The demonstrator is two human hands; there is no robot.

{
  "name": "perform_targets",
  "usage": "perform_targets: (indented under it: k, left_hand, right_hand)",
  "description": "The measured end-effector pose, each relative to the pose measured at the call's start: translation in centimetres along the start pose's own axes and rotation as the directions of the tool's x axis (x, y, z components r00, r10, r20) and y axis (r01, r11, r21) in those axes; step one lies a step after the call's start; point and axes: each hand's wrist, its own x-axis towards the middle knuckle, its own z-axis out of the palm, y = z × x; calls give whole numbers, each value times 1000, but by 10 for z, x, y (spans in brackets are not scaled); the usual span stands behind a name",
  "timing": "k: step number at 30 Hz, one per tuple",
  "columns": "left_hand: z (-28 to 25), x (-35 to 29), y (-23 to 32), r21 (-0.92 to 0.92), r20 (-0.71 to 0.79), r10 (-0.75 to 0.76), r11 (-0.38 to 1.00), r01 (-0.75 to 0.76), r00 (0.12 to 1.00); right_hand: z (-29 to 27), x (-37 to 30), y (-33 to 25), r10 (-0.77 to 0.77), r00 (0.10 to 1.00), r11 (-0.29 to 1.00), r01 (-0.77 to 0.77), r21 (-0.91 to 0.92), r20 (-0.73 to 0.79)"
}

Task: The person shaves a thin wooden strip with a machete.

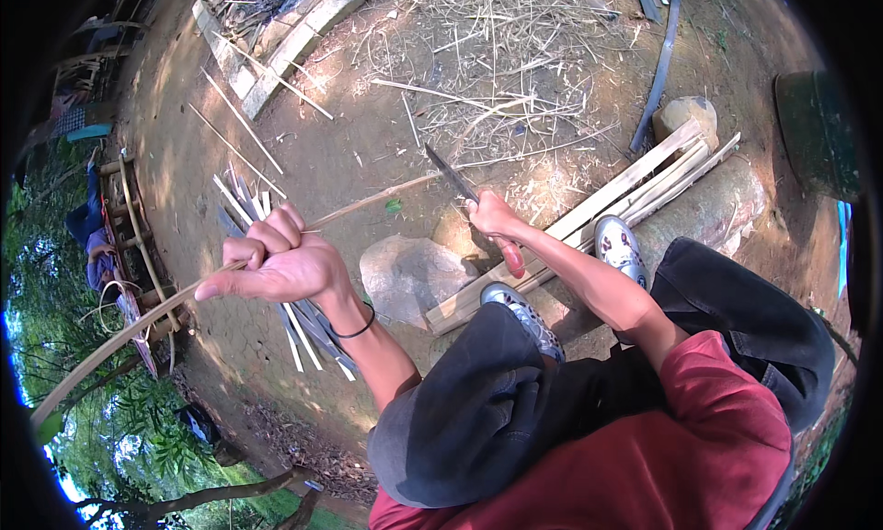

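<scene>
We close the left hand (287,259) on the strip (372,200) and the right hand (494,216) round the knife (451,171). Beyond both grips, we should keep the cut shallow and steady.

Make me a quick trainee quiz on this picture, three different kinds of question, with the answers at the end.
1. What does the right hand hold? a) a hammer b) a knife c) a cup
2. True or false: the left hand is empty.
3. Fill in: a large grey ____ lies between the left forearm and the wooden planks.

Key:
1. b
2. False; it grips a long thin strip.
3. stone
</scene>
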Motion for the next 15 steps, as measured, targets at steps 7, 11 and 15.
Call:
perform_targets:
  k: [7, 11, 15]
  left_hand:
    - [0, -11, -10, 24, -55, 32, 999, -31, 998]
    - [-5, -11, -8, 52, -107, 51, 998, -46, 993]
    - [13, -18, -13, 94, -121, 46, 995, -35, 992]
  right_hand:
    - [1, -14, -34, -264, 949, 961, 243, -133, -172]
    - [2, -63, -70, -327, 945, 937, 324, -132, 4]
    - [19, 14, 40, -286, 935, 870, 162, -466, -210]
